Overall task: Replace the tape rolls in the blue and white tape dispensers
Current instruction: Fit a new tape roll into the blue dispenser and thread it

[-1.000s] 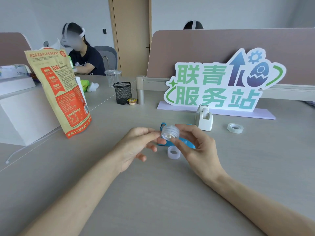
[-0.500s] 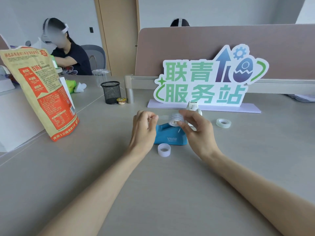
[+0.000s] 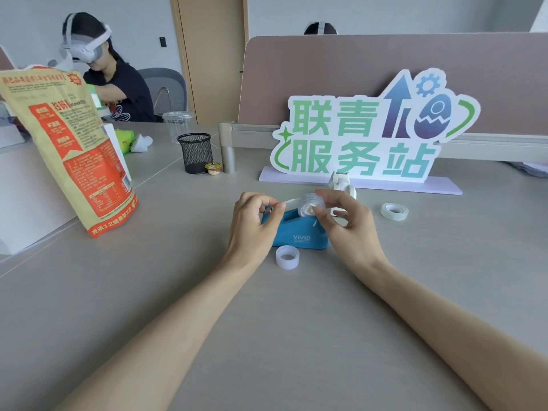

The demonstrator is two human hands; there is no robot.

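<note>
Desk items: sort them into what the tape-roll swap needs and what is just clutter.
Needed:
blue plastic tape dispenser
white tape dispenser
clear tape roll in the right hand
loose clear tape roll
white empty core ring

Clutter:
black mesh pen cup
orange snack bag
green-lettered sign

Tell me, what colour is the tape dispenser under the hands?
Blue, with white lettering on its side: the tape dispenser, seen in the head view.
</note>
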